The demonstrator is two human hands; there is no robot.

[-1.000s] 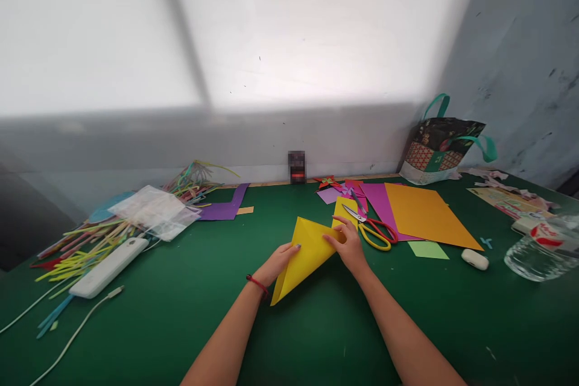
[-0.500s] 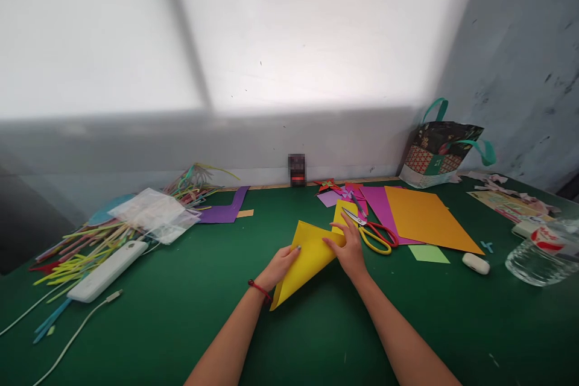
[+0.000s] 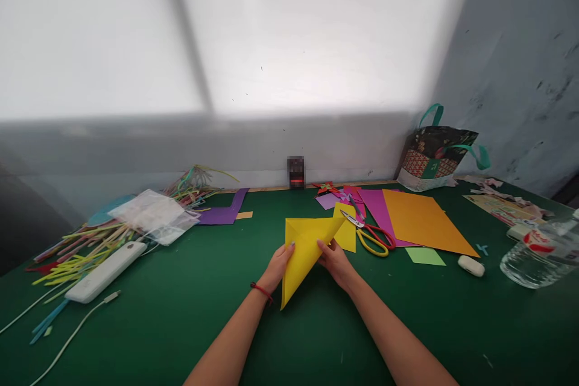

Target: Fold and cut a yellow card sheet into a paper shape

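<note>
A sheet of yellow paper (image 3: 307,247), folded into a triangle, is held up between both hands above the green table. My left hand (image 3: 279,266) grips its left edge, thumb on the front face. My right hand (image 3: 335,260) pinches the slanting right edge, thumb in front and the other fingers partly hidden behind the paper. Just beyond it lie scissors (image 3: 368,234) with one red and one yellow handle, their blades partly over another yellow piece of paper (image 3: 347,235).
Orange paper (image 3: 427,223) and magenta paper (image 3: 376,205) lie to the right, near a white case (image 3: 471,265) and a water bottle (image 3: 536,256). A patterned bag (image 3: 436,160) stands behind. Paper strips (image 3: 85,247), a white power bank (image 3: 106,272) and a cable (image 3: 76,335) occupy the left.
The folded yellow paper has turned so its long edge slants more steeply. My right hand has moved down and left from its right corner to its slanting edge.
</note>
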